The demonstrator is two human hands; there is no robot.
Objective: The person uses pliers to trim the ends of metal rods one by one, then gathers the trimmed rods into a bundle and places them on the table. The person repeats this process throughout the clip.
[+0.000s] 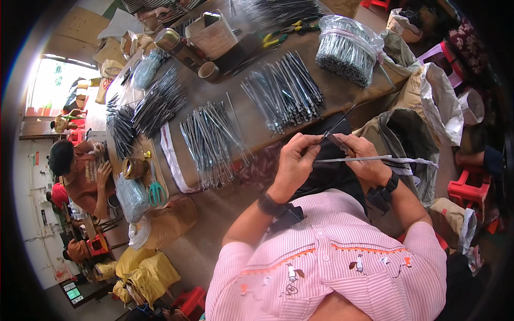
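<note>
The dark strip (340,119) projected up and to the right from the left hand (296,156), its lower end pinched between thumb and fingers. The silver strip (329,160) ran across the right hand (368,159), below the dark strip. The right fingers were curled; whether they clamped the silver strip could not be told.

At far left, a co-worker (88,184) sat near teal-handled scissors (156,186). Rightward along the brown table (217,92) lay a dark strip heap (160,101), a first silver bundle (211,142), a second silver bundle (285,92) and a plastic-wrapped bundle (347,51). Pale sacks (440,104) and a red stool (469,188) stood at right.

Both hands met in front of the torso, near the table edge. The left forearm, with a black wristband (267,203), angled up and right; the right forearm angled up and left, elbow bent.
</note>
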